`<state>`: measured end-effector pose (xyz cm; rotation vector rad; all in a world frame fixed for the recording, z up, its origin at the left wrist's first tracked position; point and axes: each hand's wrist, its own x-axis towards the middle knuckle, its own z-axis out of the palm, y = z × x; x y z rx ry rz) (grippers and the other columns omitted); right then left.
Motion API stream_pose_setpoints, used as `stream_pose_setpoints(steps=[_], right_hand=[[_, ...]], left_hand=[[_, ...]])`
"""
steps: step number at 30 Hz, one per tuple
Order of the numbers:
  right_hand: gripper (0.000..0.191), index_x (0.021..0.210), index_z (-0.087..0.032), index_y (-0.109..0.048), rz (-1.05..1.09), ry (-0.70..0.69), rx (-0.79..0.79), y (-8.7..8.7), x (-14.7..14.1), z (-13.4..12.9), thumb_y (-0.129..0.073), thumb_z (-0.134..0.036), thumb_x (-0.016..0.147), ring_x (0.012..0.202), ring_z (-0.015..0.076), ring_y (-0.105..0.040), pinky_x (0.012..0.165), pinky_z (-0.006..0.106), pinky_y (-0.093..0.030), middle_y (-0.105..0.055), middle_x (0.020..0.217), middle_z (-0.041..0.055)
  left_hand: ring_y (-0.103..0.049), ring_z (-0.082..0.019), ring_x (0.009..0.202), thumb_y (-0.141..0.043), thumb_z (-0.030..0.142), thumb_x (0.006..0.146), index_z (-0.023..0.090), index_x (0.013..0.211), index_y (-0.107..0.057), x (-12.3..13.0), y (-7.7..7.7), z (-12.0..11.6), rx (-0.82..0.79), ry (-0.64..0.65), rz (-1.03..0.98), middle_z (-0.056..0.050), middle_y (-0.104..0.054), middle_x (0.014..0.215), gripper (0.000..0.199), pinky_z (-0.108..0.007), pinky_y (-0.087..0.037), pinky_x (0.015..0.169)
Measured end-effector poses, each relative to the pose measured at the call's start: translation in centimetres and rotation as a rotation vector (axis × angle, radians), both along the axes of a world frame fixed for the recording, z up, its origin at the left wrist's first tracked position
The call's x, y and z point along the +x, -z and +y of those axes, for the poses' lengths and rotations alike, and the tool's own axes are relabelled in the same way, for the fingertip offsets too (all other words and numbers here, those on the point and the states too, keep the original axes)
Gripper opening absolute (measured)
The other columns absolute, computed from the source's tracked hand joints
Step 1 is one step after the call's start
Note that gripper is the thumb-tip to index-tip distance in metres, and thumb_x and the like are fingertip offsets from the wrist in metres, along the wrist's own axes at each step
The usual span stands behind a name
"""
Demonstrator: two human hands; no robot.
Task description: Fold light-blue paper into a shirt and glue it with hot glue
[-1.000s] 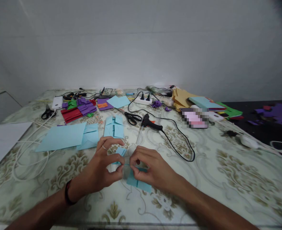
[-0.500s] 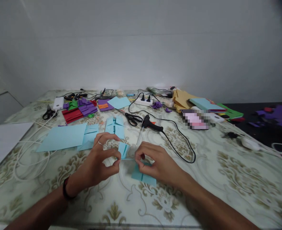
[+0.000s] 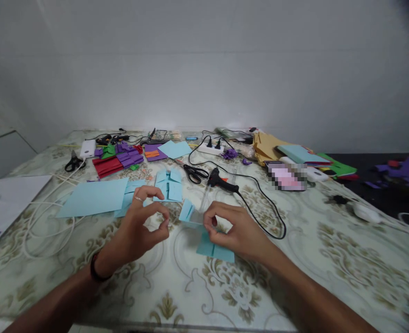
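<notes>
My right hand [image 3: 227, 226] pinches a folded light-blue paper piece [image 3: 188, 211] by its edge, just above the table. The piece's creased left end sticks up, free of my other hand. Below my right fingers shows another light-blue creased paper part [image 3: 215, 251]; whether it joins the held piece I cannot tell. To the left, my left hand [image 3: 142, 226] has thumb and index fingertips pressed together, with nothing visible between them. Behind the hands lie a folded light-blue paper [image 3: 169, 186] and a black glue gun [image 3: 223, 181], its nozzle pointing left.
Black-handled scissors [image 3: 195, 174] lie beside the glue gun, whose cord loops right. A large light-blue sheet [image 3: 93, 198] and white cables [image 3: 27, 236] occupy the left. Farther back are a power strip [image 3: 210, 149], red folded paper [image 3: 110, 165] and a phone [image 3: 286, 178].
My left fingers have let go of the light-blue paper's left end and drawn back slightly left. My right hand still pinches the piece, whose free end now tilts differently.
</notes>
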<state>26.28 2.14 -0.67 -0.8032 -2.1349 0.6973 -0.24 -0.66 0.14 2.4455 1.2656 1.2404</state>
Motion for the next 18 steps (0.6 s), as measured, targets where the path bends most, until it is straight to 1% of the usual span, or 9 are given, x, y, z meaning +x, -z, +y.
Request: stream_pose_setpoints(steps=[3,5,7,8,9,10,12,14,18], right_hand=[[0.008,0.076,-0.02,-0.065,0.064,0.024,-0.126,-0.2,-0.2,-0.2,-0.063,-0.013,0.079,0.065,0.0133,-0.057,0.063,0.024,-0.045,-0.063,0.071,-0.0015],[0.007,0.075,-0.019,-0.065,0.1,0.008,-0.226,0.0,-0.6,-0.5,-0.063,-0.016,0.081,0.063,0.0129,-0.056,0.061,0.024,-0.045,-0.062,0.068,-0.0018],[0.006,0.075,-0.019,-0.065,0.127,-0.021,-0.307,0.3,-1.1,-0.8,-0.063,-0.017,0.08,0.062,0.0129,-0.056,0.061,0.024,-0.045,-0.062,0.067,-0.0021],[0.005,0.075,-0.019,-0.065,0.136,-0.034,-0.336,0.5,-1.4,-1.0,-0.063,-0.017,0.079,0.063,0.0129,-0.056,0.061,0.024,-0.045,-0.062,0.067,-0.0022],[0.004,0.074,-0.019,-0.065,0.141,-0.042,-0.356,0.7,-1.6,-1.2,-0.064,-0.016,0.078,0.063,0.0129,-0.056,0.061,0.024,-0.045,-0.062,0.067,-0.0023],[0.004,0.074,-0.019,-0.065,0.14,-0.045,-0.369,0.8,-1.9,-1.4,-0.064,-0.015,0.076,0.064,0.0129,-0.056,0.062,0.024,-0.045,-0.062,0.068,-0.0022],[0.005,0.075,-0.019,-0.066,0.129,-0.041,-0.382,1.0,-2.2,-1.7,-0.064,-0.015,0.076,0.065,0.013,-0.056,0.064,0.024,-0.045,-0.063,0.069,-0.002],[0.004,0.077,-0.019,-0.068,0.121,-0.042,-0.392,1.0,-2.2,-1.9,-0.066,-0.017,0.08,0.067,0.0133,-0.057,0.065,0.025,-0.045,-0.065,0.071,-0.0011],[0.011,0.081,-0.018,-0.072,0.118,-0.027,-0.433,0.9,-1.8,-1.6,-0.068,-0.027,0.087,0.071,0.0148,-0.059,0.067,0.026,-0.046,-0.069,0.076,0.0013]], left_hand=[[-0.06,-0.023,0.111,-0.063,0.009,0.089,0.021,0.092,-0.065,0.0,0.2,0.2,-0.042,0.025,-0.08,-0.008,-0.06,0.112,0.013,-0.04,-0.051,0.1],[-0.065,-0.022,0.106,-0.063,0.014,0.093,0.022,0.104,-0.065,0.3,0.2,0.0,-0.134,0.105,-0.128,-0.007,-0.067,0.109,0.014,-0.036,-0.054,0.095],[-0.068,-0.02,0.095,-0.065,0.02,0.094,0.022,0.111,-0.065,0.6,0.3,-0.4,-0.246,0.167,-0.134,-0.005,-0.072,0.102,0.017,-0.032,-0.055,0.087],[-0.068,-0.018,0.088,-0.067,0.023,0.094,0.021,0.107,-0.066,0.8,0.3,-0.6,-0.297,0.179,-0.111,-0.002,-0.073,0.095,0.014,-0.029,-0.054,0.081],[-0.066,-0.017,0.079,-0.069,0.026,0.093,0.021,0.1,-0.067,1.0,0.4,-0.8,-0.34,0.182,-0.076,0.0,-0.071,0.086,0.008,-0.027,-0.052,0.075],[-0.062,-0.014,0.071,-0.069,0.028,0.094,0.02,0.09,-0.066,1.2,0.5,-0.9,-0.378,0.18,-0.035,0.003,-0.066,0.076,0.009,-0.025,-0.048,0.069],[-0.049,-0.011,0.059,-0.066,0.03,0.096,0.018,0.072,-0.058,1.4,0.7,-1.0,-0.432,0.191,0.019,0.006,-0.053,0.063,0.028,-0.023,-0.038,0.058],[-0.041,-0.009,0.056,-0.063,0.029,0.097,0.018,0.065,-0.052,1.5,0.8,-1.0,-0.465,0.198,0.02,0.006,-0.045,0.06,0.036,-0.023,-0.032,0.055],[-0.041,-0.01,0.059,-0.061,0.029,0.097,0.018,0.065,-0.05,1.2,0.8,-0.9,-0.443,0.108,-0.05,0.006,-0.045,0.061,0.036,-0.022,-0.033,0.057]])
